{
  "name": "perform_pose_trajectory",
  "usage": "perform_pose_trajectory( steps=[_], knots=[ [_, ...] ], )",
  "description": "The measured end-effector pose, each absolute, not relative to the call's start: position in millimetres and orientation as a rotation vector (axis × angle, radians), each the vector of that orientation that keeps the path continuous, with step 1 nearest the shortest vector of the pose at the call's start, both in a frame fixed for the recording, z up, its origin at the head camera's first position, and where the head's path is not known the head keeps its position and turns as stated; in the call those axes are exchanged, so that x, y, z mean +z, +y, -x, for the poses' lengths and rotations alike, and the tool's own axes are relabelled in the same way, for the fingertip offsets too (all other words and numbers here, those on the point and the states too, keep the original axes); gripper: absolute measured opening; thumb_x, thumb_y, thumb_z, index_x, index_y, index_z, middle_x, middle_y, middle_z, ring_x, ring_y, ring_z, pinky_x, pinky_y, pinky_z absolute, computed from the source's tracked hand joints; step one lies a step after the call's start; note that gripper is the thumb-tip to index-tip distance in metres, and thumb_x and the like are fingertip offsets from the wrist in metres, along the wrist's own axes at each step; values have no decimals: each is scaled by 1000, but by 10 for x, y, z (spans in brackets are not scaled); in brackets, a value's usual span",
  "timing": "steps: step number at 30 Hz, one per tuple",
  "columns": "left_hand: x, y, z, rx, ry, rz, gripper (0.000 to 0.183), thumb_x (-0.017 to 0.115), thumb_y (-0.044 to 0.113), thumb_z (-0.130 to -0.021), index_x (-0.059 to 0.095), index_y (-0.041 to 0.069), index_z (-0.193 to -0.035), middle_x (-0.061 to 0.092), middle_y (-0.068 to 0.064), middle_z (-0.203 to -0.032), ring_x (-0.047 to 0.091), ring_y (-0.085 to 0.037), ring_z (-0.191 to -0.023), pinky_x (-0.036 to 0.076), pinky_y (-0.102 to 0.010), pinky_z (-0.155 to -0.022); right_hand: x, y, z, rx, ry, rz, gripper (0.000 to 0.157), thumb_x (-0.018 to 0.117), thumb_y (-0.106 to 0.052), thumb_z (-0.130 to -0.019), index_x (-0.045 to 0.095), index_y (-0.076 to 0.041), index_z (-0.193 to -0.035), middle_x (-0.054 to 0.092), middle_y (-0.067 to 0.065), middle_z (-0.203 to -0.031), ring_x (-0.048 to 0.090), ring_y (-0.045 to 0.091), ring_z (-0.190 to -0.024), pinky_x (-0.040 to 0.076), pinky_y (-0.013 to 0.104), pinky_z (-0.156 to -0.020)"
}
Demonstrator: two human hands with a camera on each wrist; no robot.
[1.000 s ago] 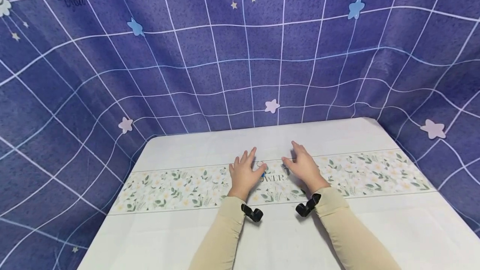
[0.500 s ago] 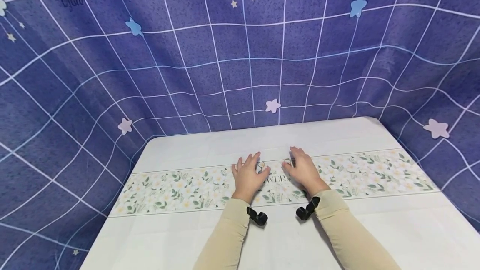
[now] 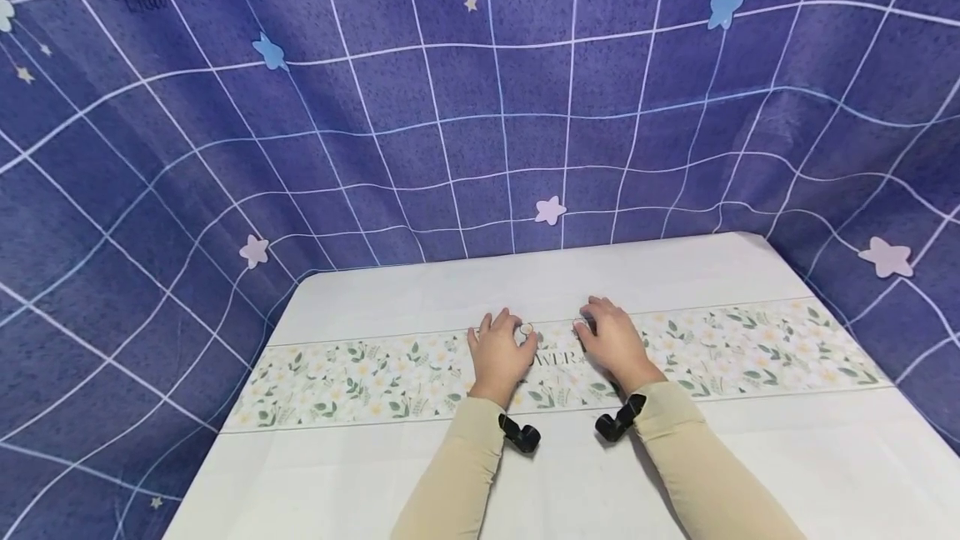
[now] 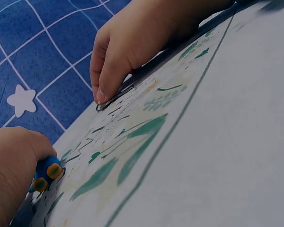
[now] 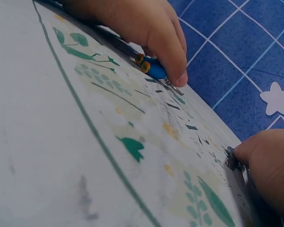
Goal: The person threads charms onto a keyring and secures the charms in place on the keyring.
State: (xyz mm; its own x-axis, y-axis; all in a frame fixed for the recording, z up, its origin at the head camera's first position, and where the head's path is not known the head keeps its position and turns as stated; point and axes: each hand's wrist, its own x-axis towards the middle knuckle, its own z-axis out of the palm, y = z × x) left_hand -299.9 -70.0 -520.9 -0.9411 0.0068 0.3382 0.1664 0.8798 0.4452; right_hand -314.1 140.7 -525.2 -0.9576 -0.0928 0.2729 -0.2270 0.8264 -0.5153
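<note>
My left hand [image 3: 498, 359] is over the flowered strip, thumb and index finger at the metal ring [image 3: 527, 328] of a keychain. The keychain's blue body [image 5: 155, 70] has orange round ends and lies under that hand's palm. Across a short gap, my right hand [image 3: 617, 348] pinches the ring [image 4: 101, 107] of a second keychain between thumb and fingertips. In the right wrist view this one's dark metallic part [image 5: 232, 160] shows beside the thumb; the palm hides the rest, so its shape cannot be told. Both keychains are on the tabletop.
A white tablecloth [image 3: 360, 473] with a printed flower band [image 3: 360, 377] and lettering covers the table. A blue gridded curtain [image 3: 390, 148] with stars stands along the back and both sides. A small black camera sits on each wrist.
Both hands have lowered and their fingers have closed in on the keychain rings. The left hand has shifted slightly right and nearer; its blue keychain body is now covered in the head view.
</note>
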Motion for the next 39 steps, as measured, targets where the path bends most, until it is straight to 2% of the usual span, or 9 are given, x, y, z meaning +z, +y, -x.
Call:
perform_pose_trajectory(
  steps=[5, 9, 15, 23, 29, 34, 39],
  knots=[
    [-5206, -685, 3035, -674, -2710, 140, 26, 67, 35, -92, 71, 13, -104, 61, -10, -140, 48, -37, -136, 25, -69, -112, -5226, 1413, 3143, 838, -2743, -241, 28, 63, -22, -99, 67, -1, -117, 53, 24, -144, 44, 43, -138, 32, 55, -116],
    [-5222, -678, 3058, -715, -2713, 140, 23, 68, 31, -91, 70, 11, -103, 60, -11, -140, 48, -35, -135, 26, -64, -115, -5248, 1416, 3141, 859, -2684, -263, 18, 66, -16, -97, 69, -2, -107, 58, 24, -138, 53, 43, -130, 39, 54, -110],
    [-5233, -685, 3037, -752, -2684, 148, 19, 72, 28, -89, 70, 11, -97, 62, -13, -136, 51, -35, -132, 28, -64, -113, -5267, 1398, 3115, 889, -2654, -209, 6, 68, -13, -95, 66, -7, -96, 62, 19, -133, 57, 38, -125, 45, 52, -105],
    [-5226, -699, 3046, -701, -2692, 195, 19, 73, 30, -90, 68, 12, -95, 64, -8, -133, 55, -28, -129, 29, -64, -113, -5233, 1381, 3100, 928, -2672, -147, 8, 67, -17, -97, 62, -11, -93, 62, 15, -132, 59, 37, -122, 48, 52, -100],
    [-5213, -691, 3051, -654, -2692, 220, 20, 75, 30, -88, 69, 12, -95, 67, -7, -129, 58, -26, -126, 33, -60, -112, -5223, 1387, 3093, 987, -2639, -150, 10, 68, -19, -95, 62, -11, -92, 64, 14, -122, 64, 34, -107, 50, 51, -90],
    [-5234, -698, 3064, -620, -2662, 240, 19, 76, 31, -87, 69, 14, -92, 70, -4, -121, 61, -25, -120, 37, -58, -110, -5223, 1395, 3095, 1060, -2626, -140, 11, 68, -19, -95, 62, -12, -91, 65, 11, -117, 63, 31, -104, 49, 50, -90],
    [-5243, -703, 3061, -622, -2613, 267, 20, 77, 33, -86, 69, 15, -91, 72, -2, -106, 65, -24, -109, 44, -50, -103, -5224, 1395, 3097, 1113, -2600, -119, 11, 69, -19, -94, 63, -11, -89, 66, 12, -116, 63, 31, -103, 49, 51, -92]
  ],
)
